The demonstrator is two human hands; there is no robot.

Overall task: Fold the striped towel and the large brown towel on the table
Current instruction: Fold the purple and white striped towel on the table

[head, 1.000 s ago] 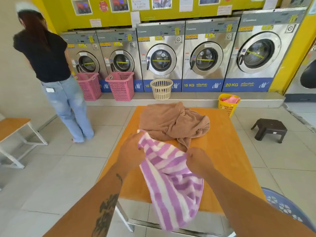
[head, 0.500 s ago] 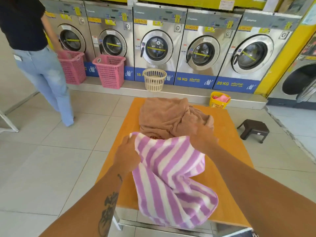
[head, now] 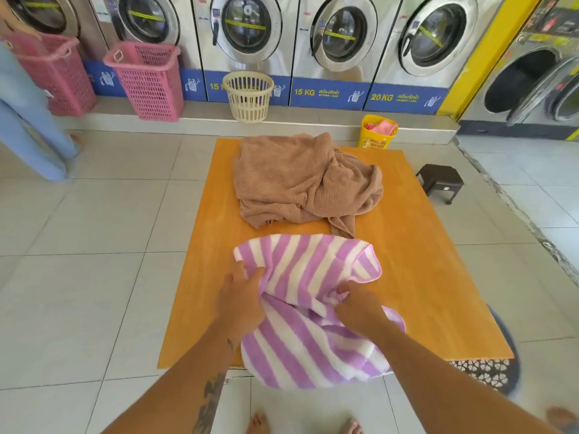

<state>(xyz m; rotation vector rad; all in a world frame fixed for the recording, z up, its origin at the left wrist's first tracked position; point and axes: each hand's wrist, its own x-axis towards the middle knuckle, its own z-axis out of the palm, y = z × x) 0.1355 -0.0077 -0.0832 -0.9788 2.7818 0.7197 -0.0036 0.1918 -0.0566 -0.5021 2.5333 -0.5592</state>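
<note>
A purple-and-white striped towel (head: pixel 307 267) lies bunched on the near half of the orange table (head: pixel 416 252), its lower end hanging over the front edge. My left hand (head: pixel 239 296) grips the towel's left edge. My right hand (head: pixel 357 305) pinches a fold near the towel's middle right. A large brown towel (head: pixel 300 183) sits crumpled in a heap on the far half of the table, apart from both hands.
Washing machines (head: pixel 247 29) line the far wall, with two pink baskets (head: pixel 147 79), a cream basket (head: pixel 249 97) and a yellow basket (head: pixel 376 133) before them. A dark stool (head: pixel 440 181) stands right of the table. A person in jeans (head: pixel 25 130) stands at far left. A blue basket (head: pixel 488 371) sits by the near right corner.
The striped towel has come down from the air onto the table. Both hands have drawn back toward me and lower, still holding it. The view has tilted down.
</note>
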